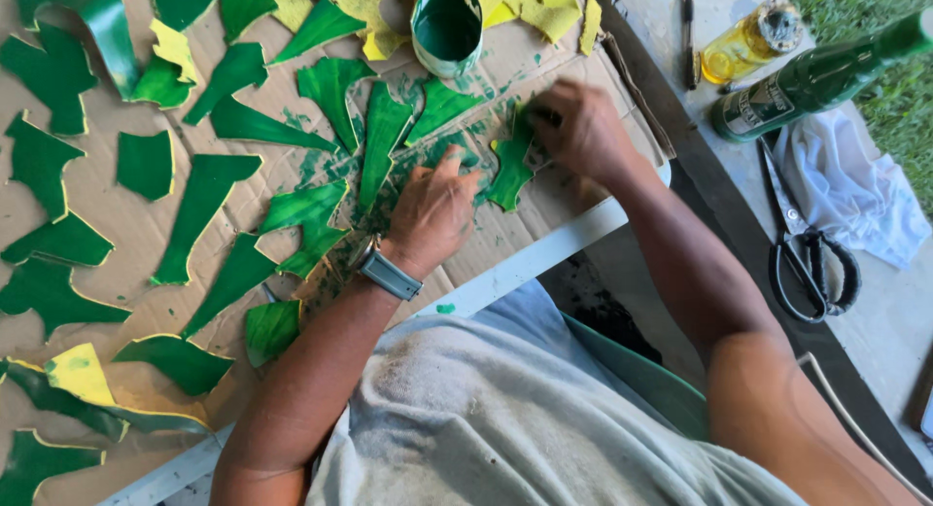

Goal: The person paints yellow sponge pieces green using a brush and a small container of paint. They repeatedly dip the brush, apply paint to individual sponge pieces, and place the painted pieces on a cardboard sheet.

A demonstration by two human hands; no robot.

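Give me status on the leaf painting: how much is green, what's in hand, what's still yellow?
Done: most cut pieces on the cardboard are already green. In hand: the right hand works on a green piece while the left hand presses beside it. Left: yellow pieces sit behind the paint can.

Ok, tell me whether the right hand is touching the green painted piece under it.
Touching. The head view shows the right hand with its fingers pressed on the upper edge of the green painted piece lying on the cardboard.
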